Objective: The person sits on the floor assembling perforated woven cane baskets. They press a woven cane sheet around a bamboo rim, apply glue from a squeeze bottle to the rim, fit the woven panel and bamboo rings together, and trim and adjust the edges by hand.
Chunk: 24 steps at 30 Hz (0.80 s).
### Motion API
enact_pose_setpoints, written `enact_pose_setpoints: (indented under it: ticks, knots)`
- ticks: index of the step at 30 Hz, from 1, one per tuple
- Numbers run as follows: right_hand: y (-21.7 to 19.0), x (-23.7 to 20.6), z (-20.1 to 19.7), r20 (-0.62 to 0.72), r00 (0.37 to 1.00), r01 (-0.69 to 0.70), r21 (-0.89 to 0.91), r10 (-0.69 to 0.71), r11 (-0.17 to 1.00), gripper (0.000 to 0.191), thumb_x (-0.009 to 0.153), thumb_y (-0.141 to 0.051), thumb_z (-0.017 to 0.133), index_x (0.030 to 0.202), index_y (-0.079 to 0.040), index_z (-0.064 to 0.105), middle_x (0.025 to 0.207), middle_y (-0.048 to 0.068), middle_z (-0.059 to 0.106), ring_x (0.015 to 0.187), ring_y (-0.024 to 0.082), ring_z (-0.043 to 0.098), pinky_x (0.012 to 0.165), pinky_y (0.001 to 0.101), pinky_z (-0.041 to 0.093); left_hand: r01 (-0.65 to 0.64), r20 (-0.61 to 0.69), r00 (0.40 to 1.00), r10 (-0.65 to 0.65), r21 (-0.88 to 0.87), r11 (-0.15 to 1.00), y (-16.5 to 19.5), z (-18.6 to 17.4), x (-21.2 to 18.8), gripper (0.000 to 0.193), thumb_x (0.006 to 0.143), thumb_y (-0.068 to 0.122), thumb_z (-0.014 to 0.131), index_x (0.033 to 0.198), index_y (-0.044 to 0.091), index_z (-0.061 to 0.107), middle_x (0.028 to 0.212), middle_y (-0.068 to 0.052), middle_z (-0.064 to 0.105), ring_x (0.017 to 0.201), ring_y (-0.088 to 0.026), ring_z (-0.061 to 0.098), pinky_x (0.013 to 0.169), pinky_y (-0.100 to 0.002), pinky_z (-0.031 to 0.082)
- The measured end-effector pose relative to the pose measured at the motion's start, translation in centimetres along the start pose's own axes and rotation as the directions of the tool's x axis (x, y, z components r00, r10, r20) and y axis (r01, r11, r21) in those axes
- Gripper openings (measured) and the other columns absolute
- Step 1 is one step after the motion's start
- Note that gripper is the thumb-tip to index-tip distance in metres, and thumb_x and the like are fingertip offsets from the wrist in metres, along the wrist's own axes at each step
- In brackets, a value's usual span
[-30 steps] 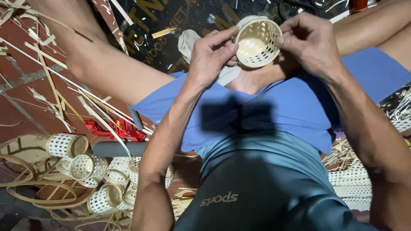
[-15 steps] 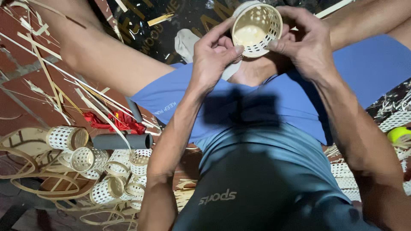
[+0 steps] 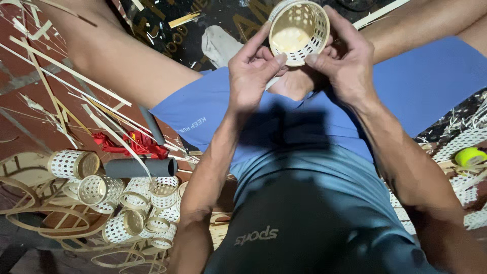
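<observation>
Higher in view than before, the small woven basket (image 3: 299, 31) sits gripped between left hand (image 3: 252, 76) and right hand (image 3: 345, 63), fingers closed on its rim, above blue shorts (image 3: 421, 81).

basket (image 3: 298, 31) top cropped, fingers (image 3: 324, 57) hide its underside

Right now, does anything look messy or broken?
Nothing looks broken. The woven basket held between the left hand and right hand looks whole. The floor is messy, though: loose bamboo strips lie scattered, and finished little baskets sit tumbled in a heap beside a dark tube.
</observation>
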State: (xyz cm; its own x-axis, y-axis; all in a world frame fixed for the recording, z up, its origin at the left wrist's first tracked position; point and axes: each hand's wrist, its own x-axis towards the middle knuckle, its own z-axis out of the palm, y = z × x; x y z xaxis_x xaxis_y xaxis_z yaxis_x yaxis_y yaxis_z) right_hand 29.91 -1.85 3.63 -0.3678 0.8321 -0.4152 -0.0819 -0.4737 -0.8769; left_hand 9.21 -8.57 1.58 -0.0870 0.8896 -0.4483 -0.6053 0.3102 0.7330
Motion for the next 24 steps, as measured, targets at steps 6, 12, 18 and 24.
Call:
enact_pose_setpoints:
  ticks: [6, 12, 18, 24]
  knots:
    - [-0.6, 0.1, 2.0, -0.083, 0.997, 0.015, 0.107, -0.006, 0.994, 0.074, 0.092, 0.017, 0.071, 0.159, 0.007, 0.041, 0.142, 0.017, 0.064, 0.114, 0.019, 0.070, 0.093, 0.0309, 0.063, 0.045, -0.042, 0.998, -0.043, 0.035, 0.998, 1.0, 0.9, 0.5, 0.064, 0.093, -0.015, 0.072, 0.152, -0.005, 0.050, 0.080, -0.002, 0.058, 0.072, -0.011, 0.062, 0.077, -0.030, 0.063]
    - [-7.0, 0.6, 1.1, 0.070, 0.997, -0.020, 0.022, 0.018, 1.000, 0.047, 0.107, 0.005, 0.067, 0.152, 0.010, 0.054, 0.111, 0.013, 0.068, 0.080, 0.013, 0.065, 0.067, 0.0273, 0.058, 0.024, 0.180, 0.984, -0.009, -0.080, 0.996, 5.8, 0.5, -0.6, 0.070, 0.093, -0.011, 0.076, 0.155, 0.001, 0.048, 0.092, -0.002, 0.061, 0.083, -0.007, 0.061, 0.078, -0.021, 0.055]
    - [-13.1, 0.1, 1.8, 0.114, 0.991, 0.065, 0.002, -0.065, 0.998, 0.025, 0.115, -0.006, 0.059, 0.129, 0.013, 0.067, 0.080, 0.010, 0.063, 0.054, 0.011, 0.055, 0.047, 0.0250, 0.048, -0.481, 0.317, 0.874, 0.370, 0.678, 0.556, 9.5, 0.6, -1.0, 0.074, 0.078, 0.002, 0.096, 0.142, 0.011, 0.060, 0.130, -0.007, 0.056, 0.126, -0.018, 0.059, 0.113, -0.031, 0.050]
    - [-15.6, 0.3, 3.0, 0.187, 0.982, 0.020, -0.088, -0.003, 0.996, 0.024, 0.110, -0.008, 0.055, 0.119, 0.009, 0.068, 0.072, 0.009, 0.060, 0.048, 0.009, 0.049, 0.041, 0.0246, 0.042, -0.146, 0.557, 0.827, 0.076, 0.083, 0.986, 8.5, 1.6, 0.6, 0.130, 0.067, 0.023, 0.106, 0.164, 0.005, 0.021, 0.167, -0.006, 0.033, 0.154, -0.019, 0.038, 0.133, -0.033, 0.030]
